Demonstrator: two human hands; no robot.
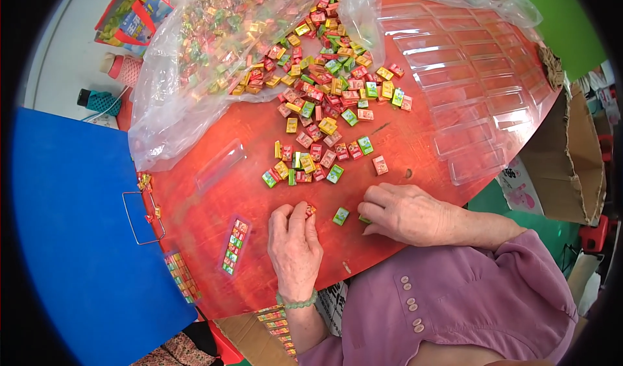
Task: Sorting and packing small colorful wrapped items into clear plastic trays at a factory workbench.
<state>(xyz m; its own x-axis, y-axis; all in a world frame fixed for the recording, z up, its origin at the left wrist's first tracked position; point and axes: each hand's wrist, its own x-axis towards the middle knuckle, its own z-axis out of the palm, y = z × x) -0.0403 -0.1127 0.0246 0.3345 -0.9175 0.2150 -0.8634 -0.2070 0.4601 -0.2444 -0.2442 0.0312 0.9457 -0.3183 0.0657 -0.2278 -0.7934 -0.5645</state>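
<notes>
My left hand, with a green bead bracelet at its wrist, is low over the red table. Its thumb and fingers close on a small red box, like a tiny candy pack. My right hand is to the right, fingers curled together at a small green box, mostly hidden under the fingertips. Between the hands lies another green box, touched by neither. Left of my left hand, a narrow clear tray holds a row of several such boxes. A loose group of boxes lies just beyond the hands.
A large clear bag spills a heap of boxes at the back. Stacked clear trays cover the right side. One clear tray lies at left. A blue board adjoins the table; a cardboard box stands at right.
</notes>
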